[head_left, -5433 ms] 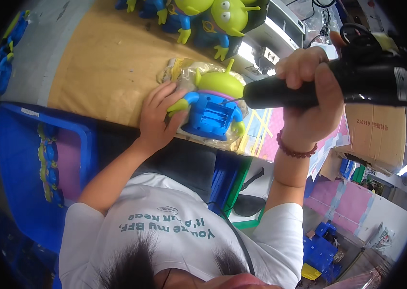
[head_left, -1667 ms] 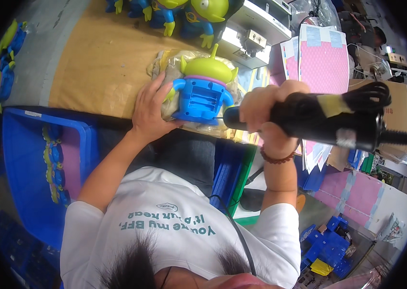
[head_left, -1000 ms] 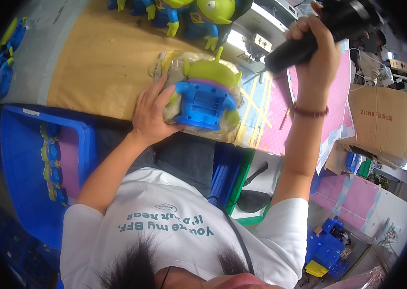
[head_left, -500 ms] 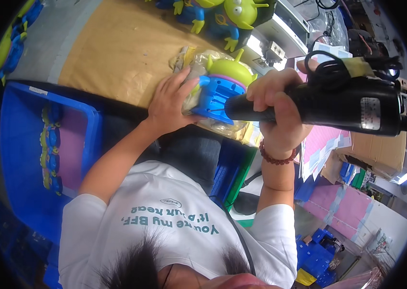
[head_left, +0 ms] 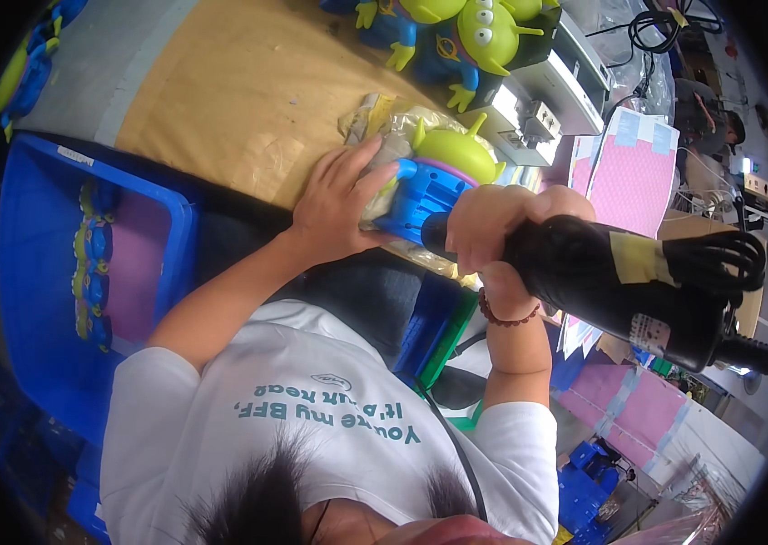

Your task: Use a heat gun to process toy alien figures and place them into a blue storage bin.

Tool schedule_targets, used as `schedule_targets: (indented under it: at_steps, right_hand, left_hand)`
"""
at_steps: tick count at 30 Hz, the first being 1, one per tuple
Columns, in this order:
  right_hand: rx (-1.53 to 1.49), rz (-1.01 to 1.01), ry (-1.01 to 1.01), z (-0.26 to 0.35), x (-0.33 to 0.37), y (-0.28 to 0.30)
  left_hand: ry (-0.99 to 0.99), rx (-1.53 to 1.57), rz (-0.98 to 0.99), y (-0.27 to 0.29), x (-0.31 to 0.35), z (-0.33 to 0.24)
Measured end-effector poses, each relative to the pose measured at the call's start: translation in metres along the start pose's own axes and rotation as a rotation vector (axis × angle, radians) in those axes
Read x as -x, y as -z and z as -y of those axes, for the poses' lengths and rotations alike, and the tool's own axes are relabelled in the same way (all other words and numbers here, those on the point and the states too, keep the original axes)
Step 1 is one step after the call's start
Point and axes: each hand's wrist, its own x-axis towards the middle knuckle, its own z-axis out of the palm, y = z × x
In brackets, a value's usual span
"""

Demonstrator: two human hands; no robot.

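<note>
A toy alien figure (head_left: 438, 193) with a green head and blue body lies back side up on a plastic-wrapped cushion (head_left: 384, 136) at the table's front edge. My left hand (head_left: 340, 195) holds it from the left, with the thumb against its blue side. My right hand (head_left: 515, 227) is wrapped round a black electric screwdriver (head_left: 597, 282). Its nose points left at the lower part of the blue back, where a thin bit shows. I cannot tell whether the bit sits in a screw hole. A bundled cord taped with yellow lies along the tool.
Several more alien figures (head_left: 484, 36) stand at the table's far side, next to a white device (head_left: 552, 100). At left, a blue bin (head_left: 39, 300) holds several figures on a pink sheet. More figures (head_left: 20, 77) line the far left. Pink sheets (head_left: 634, 173) lie at right.
The screwdriver's rear end has swung down toward me, and its nose has shifted lower on the figure's back. My left hand still holds the figure. The whole view has shifted slightly.
</note>
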Motion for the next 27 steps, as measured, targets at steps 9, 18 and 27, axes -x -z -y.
schedule_targets:
  at_steps: [9,18,27]
  right_hand:
    - [0.225,0.062,-0.04,0.0,0.006,0.012]
    - [-0.278,-0.543,0.0,0.062,0.018,0.042]
    - [-0.243,-0.896,-0.048,0.089,0.06,0.117]
  left_hand:
    - [0.082,0.025,0.083,0.02,-0.008,-0.015]
    - [0.456,0.001,0.552,0.032,-0.069,-0.028]
    - [0.736,0.73,0.07,0.131,-0.05,0.027]
